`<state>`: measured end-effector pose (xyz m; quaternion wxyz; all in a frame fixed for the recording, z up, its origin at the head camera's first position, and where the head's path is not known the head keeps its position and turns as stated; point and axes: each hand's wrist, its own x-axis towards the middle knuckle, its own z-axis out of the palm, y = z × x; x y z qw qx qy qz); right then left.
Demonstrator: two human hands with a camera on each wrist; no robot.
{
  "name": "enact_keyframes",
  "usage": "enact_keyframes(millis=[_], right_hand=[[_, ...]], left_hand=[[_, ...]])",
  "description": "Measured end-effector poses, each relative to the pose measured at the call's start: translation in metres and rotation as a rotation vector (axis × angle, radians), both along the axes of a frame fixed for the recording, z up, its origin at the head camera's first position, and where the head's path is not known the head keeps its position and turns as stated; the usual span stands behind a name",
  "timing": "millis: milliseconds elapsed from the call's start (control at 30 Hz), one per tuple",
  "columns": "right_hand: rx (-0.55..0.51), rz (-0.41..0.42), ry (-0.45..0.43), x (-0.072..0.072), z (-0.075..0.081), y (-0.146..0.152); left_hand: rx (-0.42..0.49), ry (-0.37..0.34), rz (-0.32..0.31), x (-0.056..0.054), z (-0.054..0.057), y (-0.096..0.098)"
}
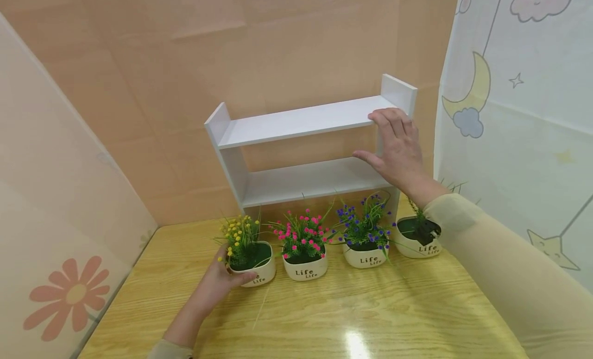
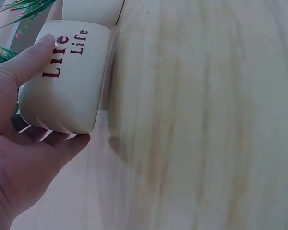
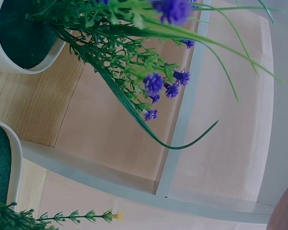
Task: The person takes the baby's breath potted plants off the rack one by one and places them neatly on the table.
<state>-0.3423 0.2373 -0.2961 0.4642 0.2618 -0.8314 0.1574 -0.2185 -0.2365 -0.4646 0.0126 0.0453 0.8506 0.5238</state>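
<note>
My left hand (image 1: 222, 276) grips the white pot (image 2: 72, 96) of the artificial yellow-flowered plant (image 1: 242, 238), at the left end of a row of pots. In the left wrist view the thumb lies over the pot's "Life" lettering and the fingers curve round its far side. My right hand (image 1: 398, 148) is at the right end of a white two-tier shelf (image 1: 301, 119), its fingertips at the upper board's front edge and the thumb spread out below. In the right wrist view only a sliver of that hand (image 3: 285, 206) shows at the edge.
Pots with pink flowers (image 1: 304, 240) and purple flowers (image 1: 366, 225) stand on the wooden table (image 1: 324, 318) before the shelf. Another potted plant (image 1: 417, 240) is at the right, partly behind the right arm. Patterned cloth walls (image 1: 509, 142) rise around the table.
</note>
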Motion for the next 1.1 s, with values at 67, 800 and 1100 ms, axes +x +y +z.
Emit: enact_keyframes(millis=[67,800,1100], right_hand=[[-0.001,-0.001,0.000,0.0003,0.0001,0.0001],[-0.004,0.000,0.005,-0.0002,0.0000,0.0019],[0.004,0.000,0.023,-0.0002,0.0026,0.0026]], left_hand=[[-0.003,-0.006,-0.002,0.0005,-0.0017,0.0002],[0.008,-0.024,-0.016,-0.0028,-0.0065,0.0026],[-0.010,-0.030,-0.027,0.0016,0.0018,-0.0027]])
